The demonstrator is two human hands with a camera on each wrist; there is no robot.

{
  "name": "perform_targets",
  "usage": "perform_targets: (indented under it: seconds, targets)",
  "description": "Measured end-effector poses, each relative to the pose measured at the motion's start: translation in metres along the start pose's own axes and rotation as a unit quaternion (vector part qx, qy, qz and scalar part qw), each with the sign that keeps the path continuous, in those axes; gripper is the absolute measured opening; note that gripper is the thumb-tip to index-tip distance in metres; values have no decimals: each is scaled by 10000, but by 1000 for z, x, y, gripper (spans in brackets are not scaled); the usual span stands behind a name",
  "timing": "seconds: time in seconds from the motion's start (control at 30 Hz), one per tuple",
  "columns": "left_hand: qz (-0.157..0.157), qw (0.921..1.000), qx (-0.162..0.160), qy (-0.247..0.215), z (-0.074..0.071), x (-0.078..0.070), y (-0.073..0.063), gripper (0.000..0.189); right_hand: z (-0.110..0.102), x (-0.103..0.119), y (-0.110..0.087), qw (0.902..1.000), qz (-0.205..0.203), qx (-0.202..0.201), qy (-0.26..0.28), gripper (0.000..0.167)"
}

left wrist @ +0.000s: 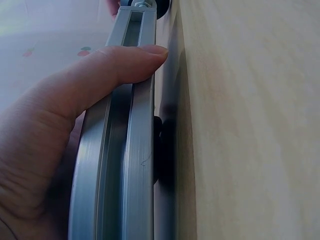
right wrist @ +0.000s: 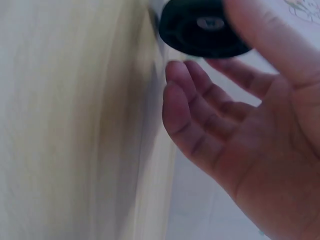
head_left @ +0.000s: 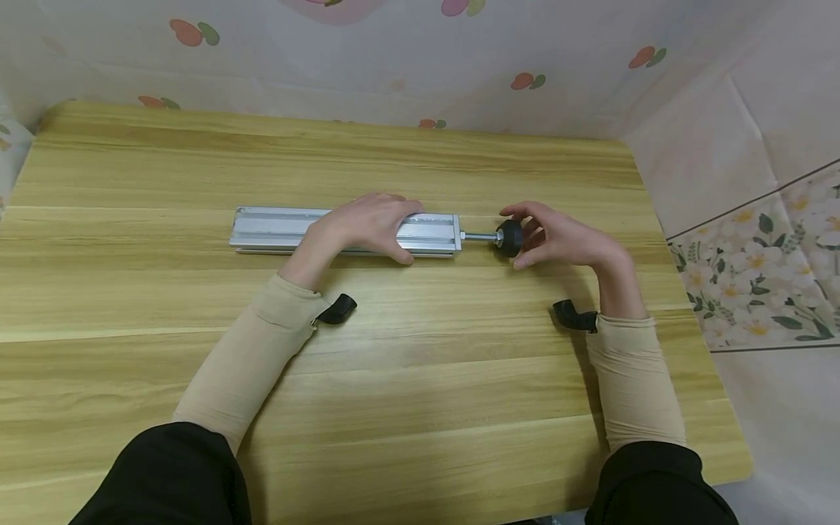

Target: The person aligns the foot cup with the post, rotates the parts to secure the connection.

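A silver aluminium profile [head_left: 278, 230] lies lengthwise across the table. Over its right half, my left hand [head_left: 372, 222] grips it, thumb along the near side. The left wrist view shows that thumb crossing the grooved face of the profile [left wrist: 137, 175]. From the right end sticks a threaded rod [head_left: 482, 237] with a nut against the end face. It carries a round black levelling foot [head_left: 509, 239]. My right hand [head_left: 558, 237] holds the foot's rim between thumb and index finger. In the right wrist view the other fingers curl loosely below the foot [right wrist: 187, 32], apart from it.
The wood-grain table [head_left: 420, 394] has a back edge close to a patterned wall covering [head_left: 367, 80]. A flowered panel [head_left: 755, 277] stands beyond the right edge. Black camera mounts [head_left: 337, 310] stick out from both wrists.
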State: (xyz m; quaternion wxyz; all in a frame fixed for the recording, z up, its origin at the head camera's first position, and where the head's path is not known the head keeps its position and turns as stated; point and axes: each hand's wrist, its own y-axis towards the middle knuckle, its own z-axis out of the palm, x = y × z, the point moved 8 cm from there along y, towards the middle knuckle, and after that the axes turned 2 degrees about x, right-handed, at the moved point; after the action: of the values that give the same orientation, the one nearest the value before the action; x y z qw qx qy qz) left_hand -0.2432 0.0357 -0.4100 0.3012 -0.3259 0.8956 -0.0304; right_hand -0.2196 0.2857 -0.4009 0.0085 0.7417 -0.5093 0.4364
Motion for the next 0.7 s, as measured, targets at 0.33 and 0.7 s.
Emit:
perform_targets:
  seconds: [0.33, 0.7]
  targets:
    - [-53, 10000, 57, 13, 1, 0, -1, 82, 2, 5, 6, 9992, 65, -353, -200, 72]
    - [-69, 9999, 92, 35, 1, 1, -1, 83, -5, 0, -2, 9990, 34, -328, -300, 56]
